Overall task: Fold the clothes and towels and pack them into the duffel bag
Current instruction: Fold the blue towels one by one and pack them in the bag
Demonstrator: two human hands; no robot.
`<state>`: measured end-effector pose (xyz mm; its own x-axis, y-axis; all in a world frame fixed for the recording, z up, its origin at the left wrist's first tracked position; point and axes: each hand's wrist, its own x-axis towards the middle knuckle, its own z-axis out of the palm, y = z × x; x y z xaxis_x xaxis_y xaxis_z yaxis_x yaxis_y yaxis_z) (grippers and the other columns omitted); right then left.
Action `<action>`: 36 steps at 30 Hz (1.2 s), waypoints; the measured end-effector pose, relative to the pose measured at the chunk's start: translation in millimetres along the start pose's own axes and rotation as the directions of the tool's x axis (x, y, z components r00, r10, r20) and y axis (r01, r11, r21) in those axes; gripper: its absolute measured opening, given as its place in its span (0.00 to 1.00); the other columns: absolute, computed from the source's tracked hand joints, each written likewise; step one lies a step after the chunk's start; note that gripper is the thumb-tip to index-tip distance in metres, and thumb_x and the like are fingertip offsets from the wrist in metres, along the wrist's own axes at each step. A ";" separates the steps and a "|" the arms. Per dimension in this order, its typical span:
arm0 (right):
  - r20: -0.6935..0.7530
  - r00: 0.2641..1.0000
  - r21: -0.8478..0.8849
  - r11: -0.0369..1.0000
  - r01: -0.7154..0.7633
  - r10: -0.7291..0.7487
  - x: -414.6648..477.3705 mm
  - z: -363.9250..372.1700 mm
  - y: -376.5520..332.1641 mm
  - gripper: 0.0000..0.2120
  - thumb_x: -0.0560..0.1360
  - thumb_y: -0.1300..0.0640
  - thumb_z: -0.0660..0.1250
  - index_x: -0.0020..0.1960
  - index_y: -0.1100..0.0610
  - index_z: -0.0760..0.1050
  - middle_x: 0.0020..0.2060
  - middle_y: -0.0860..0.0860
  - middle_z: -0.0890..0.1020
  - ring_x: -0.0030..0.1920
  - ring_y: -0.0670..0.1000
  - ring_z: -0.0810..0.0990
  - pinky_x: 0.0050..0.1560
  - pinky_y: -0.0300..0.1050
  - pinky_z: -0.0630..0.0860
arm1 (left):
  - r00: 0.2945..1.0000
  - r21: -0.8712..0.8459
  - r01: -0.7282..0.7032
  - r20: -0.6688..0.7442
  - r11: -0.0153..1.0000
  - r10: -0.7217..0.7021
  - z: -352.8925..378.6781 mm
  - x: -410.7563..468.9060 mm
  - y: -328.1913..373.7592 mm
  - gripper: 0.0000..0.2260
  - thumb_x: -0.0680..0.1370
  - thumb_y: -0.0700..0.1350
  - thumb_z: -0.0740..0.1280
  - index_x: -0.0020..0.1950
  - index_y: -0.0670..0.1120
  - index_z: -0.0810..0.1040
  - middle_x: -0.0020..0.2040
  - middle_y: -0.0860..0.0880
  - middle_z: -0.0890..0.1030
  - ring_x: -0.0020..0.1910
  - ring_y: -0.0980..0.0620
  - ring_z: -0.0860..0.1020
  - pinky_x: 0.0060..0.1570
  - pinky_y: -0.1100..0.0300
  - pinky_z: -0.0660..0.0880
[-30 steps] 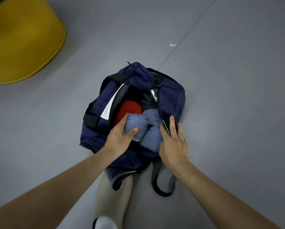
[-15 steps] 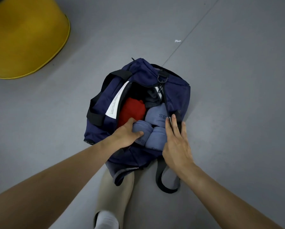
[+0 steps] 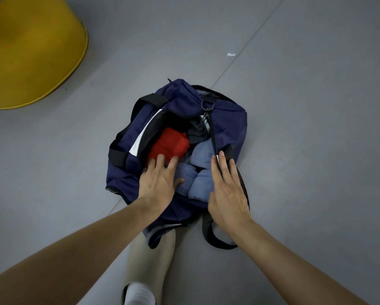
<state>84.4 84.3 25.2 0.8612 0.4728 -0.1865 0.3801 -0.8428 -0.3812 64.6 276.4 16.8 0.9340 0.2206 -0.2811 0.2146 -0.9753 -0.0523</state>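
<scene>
A navy duffel bag stands unzipped on the grey floor. Inside lie a folded red garment, several rolled blue-grey towels and a dark garment at the far end. My left hand rests flat, fingers spread, over the red garment and the nearest towel roll. With straight fingers, my right hand lies along the bag's right zipper edge, holding that side back.
A large yellow round seat stands at the upper left. A scrap of white paper lies on the floor beyond the bag. My foot in a white sock and beige slipper is just below the bag, beside a black strap loop.
My left hand has let go of the towel roll it was tucking in and now lies flat with spread fingers. The right hand has stayed on the bag's edge.
</scene>
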 end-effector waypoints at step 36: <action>-0.257 0.923 0.245 0.943 -0.225 0.287 -237.7 -192.6 252.1 0.32 0.81 0.35 0.52 0.79 0.36 0.39 0.80 0.40 0.46 0.79 0.46 0.51 0.74 0.47 0.58 | 0.613 -0.419 -0.725 -0.031 0.546 0.790 -111.7 -52.6 304.6 0.35 0.75 0.75 0.52 0.79 0.68 0.44 0.80 0.61 0.57 0.77 0.61 0.57 0.73 0.62 0.55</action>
<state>40.5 -290.1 147.8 0.9905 0.1286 -0.0489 0.0822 -0.8381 -0.5393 112.7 -31.0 122.7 0.7508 -0.6346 -0.1835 -0.4406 -0.6881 0.5766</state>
